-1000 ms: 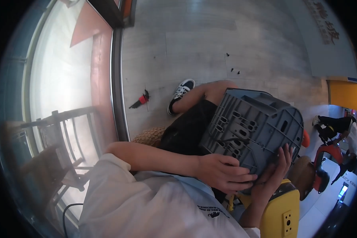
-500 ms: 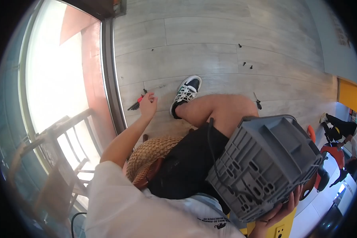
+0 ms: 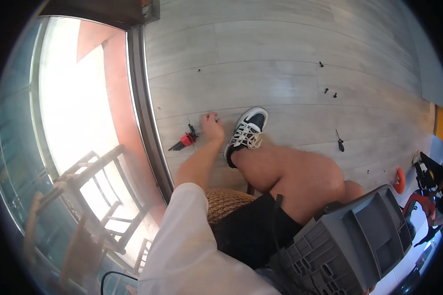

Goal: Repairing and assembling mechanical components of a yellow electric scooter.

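With left hand (image 3: 212,129) half-curled between red-holdered tools (image 3: 186,139) and shoe (image 3: 249,129), cannot tell if gripping; nor with right hand (image 3: 370,290), barely visible below grey housing (image 3: 347,236) at lap (image 3: 256,231); bounded left by door frame (image 3: 150,118); open ahead over floor (image 3: 261,39) toward screws (image 3: 326,90).

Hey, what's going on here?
A person has a grey housing against the thighs. Their left hand is near the floor, between a red holder of dark tools and a shoe; whether it grips anything is unclear. The right hand barely shows. Small dark screws and a screwdriver lie there too.
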Motion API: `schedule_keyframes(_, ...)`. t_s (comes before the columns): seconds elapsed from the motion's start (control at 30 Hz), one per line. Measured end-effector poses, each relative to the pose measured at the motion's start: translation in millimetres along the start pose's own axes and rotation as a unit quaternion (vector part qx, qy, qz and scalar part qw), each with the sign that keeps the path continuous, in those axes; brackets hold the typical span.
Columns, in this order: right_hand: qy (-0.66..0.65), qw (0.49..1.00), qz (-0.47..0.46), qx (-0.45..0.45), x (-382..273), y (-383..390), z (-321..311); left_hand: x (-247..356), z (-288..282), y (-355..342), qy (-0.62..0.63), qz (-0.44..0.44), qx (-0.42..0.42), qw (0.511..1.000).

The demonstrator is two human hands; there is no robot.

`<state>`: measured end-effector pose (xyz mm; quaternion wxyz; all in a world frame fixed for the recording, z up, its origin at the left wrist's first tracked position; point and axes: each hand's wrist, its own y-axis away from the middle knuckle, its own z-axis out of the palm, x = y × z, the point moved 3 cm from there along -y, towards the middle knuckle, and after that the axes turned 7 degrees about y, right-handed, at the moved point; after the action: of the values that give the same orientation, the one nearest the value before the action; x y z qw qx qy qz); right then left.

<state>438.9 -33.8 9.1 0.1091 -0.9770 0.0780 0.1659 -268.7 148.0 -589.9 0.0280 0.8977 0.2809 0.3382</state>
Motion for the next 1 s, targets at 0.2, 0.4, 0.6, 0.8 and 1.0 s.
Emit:
schedule_keyframes(0.2,-0.015,1.000,-0.011,-0.022,-39.3,103.5,-45.9,-7.6,-7.2,-2.2,0.024,0.021,-0.001,0.999)
schedule_keyframes(0.4,-0.003,0.999,-0.037,-0.021,-185.8,82.0,29.9,-10.1,9.5,5.2,0.044,0.007,-0.018,0.999)
schedule_keyframes(0.6,-0.009,0.997,-0.044,-0.055,-346.2,-9.3,106.9,-20.5,-2.0,-36.8,0.012,-0.055,0.032,0.998)
schedule_keyframes(0.8,0.015,0.997,-0.069,-0.032,-331.5,-1.0,123.1,-42.2,13.3,-34.0,0.004,-0.017,0.052,0.998)
schedule_keyframes(1.0,0.044,0.998,-0.031,-0.024,-324.3,22.4,119.7,-13.4,-12.0,-29.3,0.018,-0.151,-0.089,0.984)
